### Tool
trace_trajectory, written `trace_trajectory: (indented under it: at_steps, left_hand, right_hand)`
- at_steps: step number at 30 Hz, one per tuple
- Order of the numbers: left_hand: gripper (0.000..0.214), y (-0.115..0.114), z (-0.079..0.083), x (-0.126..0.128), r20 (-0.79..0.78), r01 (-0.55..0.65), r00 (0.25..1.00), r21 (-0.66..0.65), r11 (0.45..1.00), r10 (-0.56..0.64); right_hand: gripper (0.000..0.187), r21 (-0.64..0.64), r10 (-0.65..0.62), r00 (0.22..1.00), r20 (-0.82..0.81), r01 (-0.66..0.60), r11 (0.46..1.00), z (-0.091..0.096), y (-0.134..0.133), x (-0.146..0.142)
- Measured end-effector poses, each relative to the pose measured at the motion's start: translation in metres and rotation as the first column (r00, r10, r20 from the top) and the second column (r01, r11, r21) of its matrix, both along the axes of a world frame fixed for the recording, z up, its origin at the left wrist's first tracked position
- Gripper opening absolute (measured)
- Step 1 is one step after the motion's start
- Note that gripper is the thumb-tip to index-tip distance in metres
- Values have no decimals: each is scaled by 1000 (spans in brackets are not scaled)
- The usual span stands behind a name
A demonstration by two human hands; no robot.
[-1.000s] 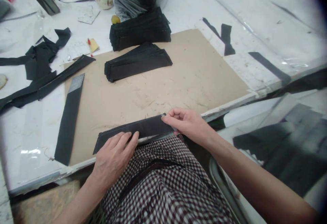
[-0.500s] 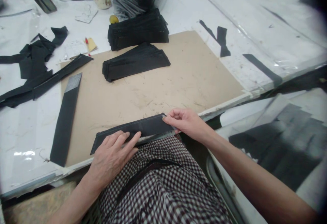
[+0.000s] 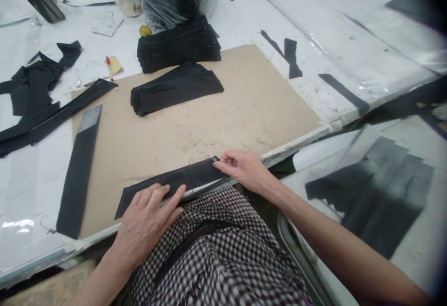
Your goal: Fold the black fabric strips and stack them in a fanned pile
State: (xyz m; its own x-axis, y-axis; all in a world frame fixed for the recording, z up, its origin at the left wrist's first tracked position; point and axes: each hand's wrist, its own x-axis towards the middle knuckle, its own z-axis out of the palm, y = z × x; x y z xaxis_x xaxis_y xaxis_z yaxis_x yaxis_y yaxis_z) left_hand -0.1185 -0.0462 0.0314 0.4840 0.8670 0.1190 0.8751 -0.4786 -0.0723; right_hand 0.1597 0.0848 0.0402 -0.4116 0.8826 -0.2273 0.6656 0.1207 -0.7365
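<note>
Your left hand (image 3: 145,217) lies with fingers spread on the black strip (image 3: 190,175) along the near edge of the table (image 3: 240,17); your right hand (image 3: 242,168) pinches its right end. It looks light, thin and bendable: hold that corner, steadying the middle flat.

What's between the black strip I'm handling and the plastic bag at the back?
The head view shows, going back from the strip, brown board, then a near stack and a far stack of black pieces.
</note>
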Motion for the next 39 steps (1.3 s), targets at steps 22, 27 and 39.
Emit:
trace_trajectory:
  at_steps: [22, 27, 39]
  left_hand:
    - [48, 4, -7, -4, 52, -5, 999, 17, 1000, 4]
    - [48, 3, -12, -7, 45, -9, 999, 28, 1000, 8]
    - [49, 4, -10, -7, 30, -3, 1000, 22, 1000, 3]
  right_hand:
    - [25, 55, 14, 987, 161, -23, 998, 5, 1, -5]
    - [24, 4, 13, 985, 174, -13, 1000, 8, 5, -5]
    - [32, -102, 53, 993, 101, -43, 994, 22, 13, -2]
